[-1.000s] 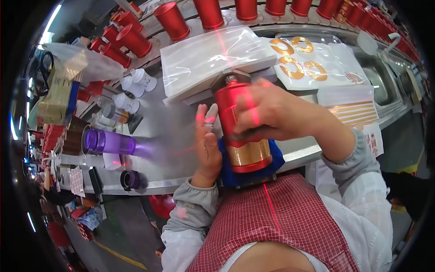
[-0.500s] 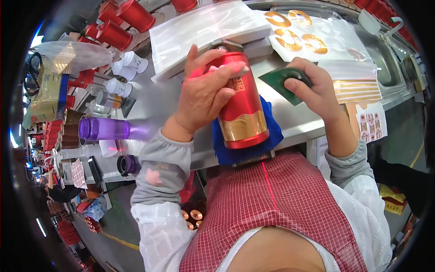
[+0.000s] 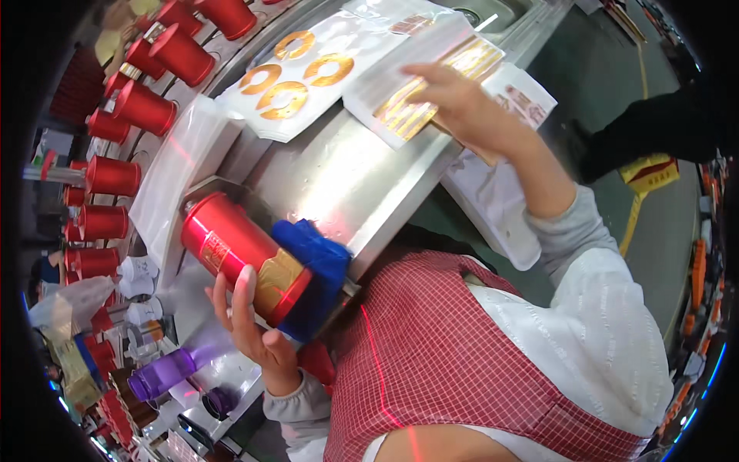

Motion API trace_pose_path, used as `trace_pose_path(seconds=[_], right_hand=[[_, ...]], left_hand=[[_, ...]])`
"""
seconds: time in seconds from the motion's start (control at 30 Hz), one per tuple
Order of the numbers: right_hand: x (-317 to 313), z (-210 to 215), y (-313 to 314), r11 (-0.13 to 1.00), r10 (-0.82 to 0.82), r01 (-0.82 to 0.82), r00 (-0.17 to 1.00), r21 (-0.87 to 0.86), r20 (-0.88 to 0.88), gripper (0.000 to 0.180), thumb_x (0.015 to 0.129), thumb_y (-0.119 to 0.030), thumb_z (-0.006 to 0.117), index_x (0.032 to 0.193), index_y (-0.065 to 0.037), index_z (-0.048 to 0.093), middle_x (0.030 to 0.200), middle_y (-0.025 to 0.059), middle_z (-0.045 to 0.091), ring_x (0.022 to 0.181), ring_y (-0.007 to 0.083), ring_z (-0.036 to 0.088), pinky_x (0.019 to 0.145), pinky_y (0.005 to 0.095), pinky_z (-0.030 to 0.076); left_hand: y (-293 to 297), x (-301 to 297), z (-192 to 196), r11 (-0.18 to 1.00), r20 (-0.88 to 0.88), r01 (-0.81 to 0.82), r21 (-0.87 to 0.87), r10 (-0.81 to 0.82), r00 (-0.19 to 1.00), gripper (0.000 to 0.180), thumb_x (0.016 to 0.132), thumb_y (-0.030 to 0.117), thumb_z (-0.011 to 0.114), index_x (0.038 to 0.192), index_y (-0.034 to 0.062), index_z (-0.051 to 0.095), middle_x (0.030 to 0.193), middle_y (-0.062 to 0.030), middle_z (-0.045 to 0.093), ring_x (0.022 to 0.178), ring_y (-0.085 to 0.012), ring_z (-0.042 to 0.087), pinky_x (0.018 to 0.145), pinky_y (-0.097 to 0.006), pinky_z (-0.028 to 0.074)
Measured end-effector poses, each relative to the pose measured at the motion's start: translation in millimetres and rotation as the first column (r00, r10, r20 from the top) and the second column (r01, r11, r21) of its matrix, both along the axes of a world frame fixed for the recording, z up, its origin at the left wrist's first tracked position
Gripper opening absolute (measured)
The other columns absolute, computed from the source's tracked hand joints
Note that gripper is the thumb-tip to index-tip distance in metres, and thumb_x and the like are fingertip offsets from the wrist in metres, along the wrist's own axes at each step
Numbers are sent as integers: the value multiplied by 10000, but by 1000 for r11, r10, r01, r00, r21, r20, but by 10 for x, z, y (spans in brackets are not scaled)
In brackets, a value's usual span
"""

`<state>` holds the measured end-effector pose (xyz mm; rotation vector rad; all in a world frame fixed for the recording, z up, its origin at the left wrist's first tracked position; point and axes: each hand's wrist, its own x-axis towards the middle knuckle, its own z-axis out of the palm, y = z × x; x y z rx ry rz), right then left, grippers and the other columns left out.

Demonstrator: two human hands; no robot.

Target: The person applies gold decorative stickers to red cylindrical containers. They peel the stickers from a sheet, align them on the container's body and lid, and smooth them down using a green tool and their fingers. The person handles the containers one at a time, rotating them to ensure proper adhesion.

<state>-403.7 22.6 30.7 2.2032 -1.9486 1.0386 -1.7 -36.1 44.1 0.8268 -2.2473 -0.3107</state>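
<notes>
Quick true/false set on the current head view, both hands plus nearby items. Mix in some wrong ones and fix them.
1. The left hand is at the red-and-gold canister. True.
2. The purple bottle is in the right hand. False: the right hand is at the gold-striped sheets; the bottle is apart from both hands, at the picture's left.
3. Four gold open rings lie on a white sheet. True.
4. The cloth by the canister is yellow. False: it is blue.
5. The apron is red with a check pattern. True.
</notes>
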Motion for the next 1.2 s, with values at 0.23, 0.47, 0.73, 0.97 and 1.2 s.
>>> trace_pose_path(seconds=[0.23, 0.47, 0.73, 0.97, 1.2], right_hand=[[-760, -188, -117, 974, -33, 67, 988, 218, -153, 374, 777, 61, 558, 1075, -103, 715, 1262, 113, 558, 1225, 283, 471, 991, 363, 432], [-652, -172, -154, 974, -31, 91, 962, 209, -273, 279, 753, -24, 637, 1003, -115, 724, 1223, 80, 574, 1207, 267, 487, 919, 399, 463], [-481, -314, 323, 987, -98, 124, 968, 100, -232, 182, 728, -83, 665, 906, -94, 700, 1151, 85, 591, 1160, 276, 514, 787, 410, 486], [-464, -303, 224, 951, -155, 212, 956, 224, -247, 243, 766, -87, 643, 996, -152, 687, 1213, 76, 552, 1195, 270, 479, 822, 428, 467], [-478, -399, 178, 993, -44, 60, 988, 106, -149, 170, 793, -139, 650, 961, -114, 662, 1210, 132, 542, 1169, 314, 487, 853, 447, 458]], left_hand=[[230, -81, -223, 990, -183, -115, 79, 128, 975, 713, 979, 573, 304, 1402, 0, 342, 1393, -188, 455, 1345, -374, 337, 1106, -478, 266], [265, -80, -258, 989, -170, -126, 77, 138, 976, 704, 980, 562, 320, 1401, -1, 345, 1399, -190, 448, 1343, -382, 339, 1100, -480, 272], [241, -102, -325, 983, -169, -175, 55, 182, 969, 708, 978, 562, 335, 1399, -7, 341, 1393, -208, 444, 1328, -411, 345, 1087, -488, 283], [259, -113, -295, 982, -162, -174, 69, 183, 970, 746, 971, 570, 345, 1392, -46, 336, 1397, -215, 426, 1339, -381, 340, 1095, -480, 280], [316, -131, -326, 972, -83, -225, 70, 230, 970, 810, 918, 549, 512, 1413, -54, 293, 1464, -263, 310, 1349, -406, 317, 1113, -487, 240]])
